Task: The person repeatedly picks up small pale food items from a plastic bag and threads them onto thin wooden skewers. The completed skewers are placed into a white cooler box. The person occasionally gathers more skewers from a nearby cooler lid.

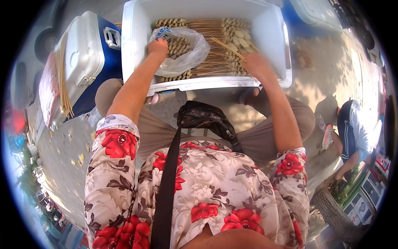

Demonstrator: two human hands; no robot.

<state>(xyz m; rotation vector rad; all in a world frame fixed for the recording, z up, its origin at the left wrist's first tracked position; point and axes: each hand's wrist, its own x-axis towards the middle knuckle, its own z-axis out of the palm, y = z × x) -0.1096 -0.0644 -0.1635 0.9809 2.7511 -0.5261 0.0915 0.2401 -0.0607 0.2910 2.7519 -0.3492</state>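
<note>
Before me is an open white cooler box [205,82] with rows of pale, ridged food pieces [238,26] on thin wooden skewers [205,26]. My left hand [158,47], inside the box on its left, grips the edge of a clear plastic bag [199,51] bearing blue writing. The bag's mouth gapes, and skewered food shows within its rim. On the box's right side, my right hand [256,65] is blurred by motion. Bare skewer sticks [228,48] jut up and left from its fingers; the food at their other end is hidden or blurred.
A blue-and-white cooler [84,59] stands at left, carrying a bundle of bare sticks [63,84] and a pinkish plastic-wrapped pack [49,90]. A black waist bag [205,116] hangs at my lap. Another person [354,130] bends near a tree trunk [329,205] at right.
</note>
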